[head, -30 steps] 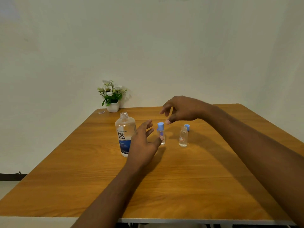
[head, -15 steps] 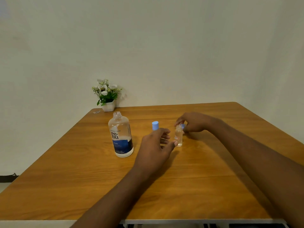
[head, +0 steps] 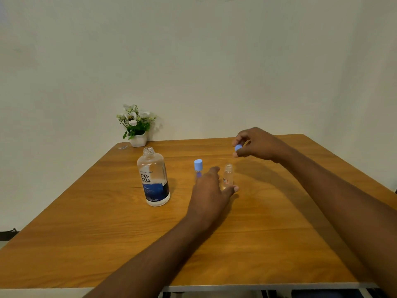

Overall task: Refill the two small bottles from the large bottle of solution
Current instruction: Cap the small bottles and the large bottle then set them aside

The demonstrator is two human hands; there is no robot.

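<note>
Fingers of the left hand [head: 211,188] curled round the uncapped small bottle [head: 228,175], upright on the table [head: 86,233] just right of the capped small bottle [head: 198,167] and the open large bottle [head: 154,179], while the right hand [head: 258,145] pinched a blue cap [head: 237,147] above the table.

Plain off-white wall [head: 214,61] behind; wooden bench [head: 86,244], white-edged; sm. potted flowers [head: 135,123] at far-left corner.
</note>
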